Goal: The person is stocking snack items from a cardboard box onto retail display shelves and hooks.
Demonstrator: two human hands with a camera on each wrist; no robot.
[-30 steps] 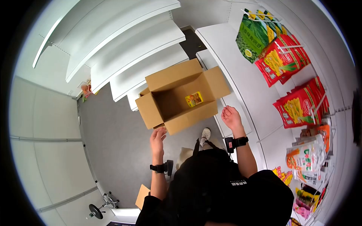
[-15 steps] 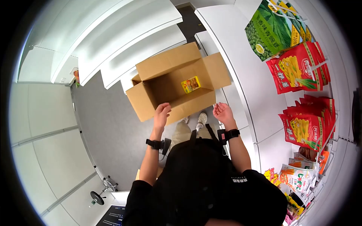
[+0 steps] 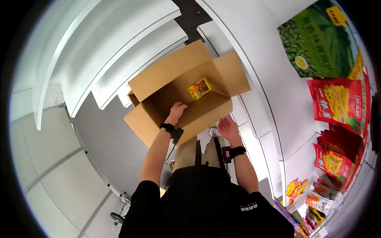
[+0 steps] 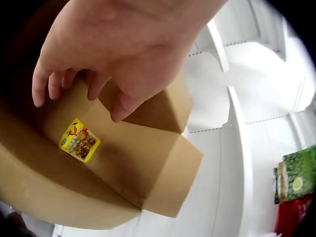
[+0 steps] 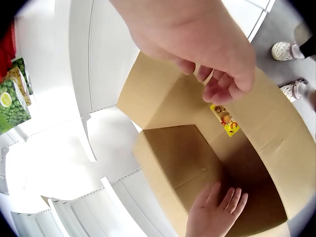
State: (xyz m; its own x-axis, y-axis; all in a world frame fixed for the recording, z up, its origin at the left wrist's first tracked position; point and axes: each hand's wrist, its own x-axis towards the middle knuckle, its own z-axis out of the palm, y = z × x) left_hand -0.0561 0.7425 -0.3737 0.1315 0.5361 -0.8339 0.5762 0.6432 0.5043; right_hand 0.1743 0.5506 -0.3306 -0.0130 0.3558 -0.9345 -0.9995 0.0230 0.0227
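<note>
An open cardboard box (image 3: 152, 116) stands in front of me with its flaps spread out. On its bottom lies a small yellow snack packet (image 3: 199, 89). My left hand (image 3: 176, 112) reaches over the near left side into the box opening, fingers loosely bent and holding nothing; in the left wrist view the packet (image 4: 79, 140) lies below its fingertips. The right hand (image 3: 228, 129) hovers just outside the near right corner, palm turned up with fingers loosely curled and nothing in them. In the right wrist view it overlaps the near flap (image 5: 276, 123).
White shelves (image 3: 131, 55) rise at the left and far side. Along the right, a white shelf unit (image 3: 254, 75) carries hanging green pea snack bags (image 3: 317, 43) and red snack bags (image 3: 341, 101). Grey floor (image 3: 107, 135) shows left of the box.
My left hand has moved from the box's near left corner forward and in over the opening. The right hand has shifted slightly left and stays beside the box. The packet still lies inside.
</note>
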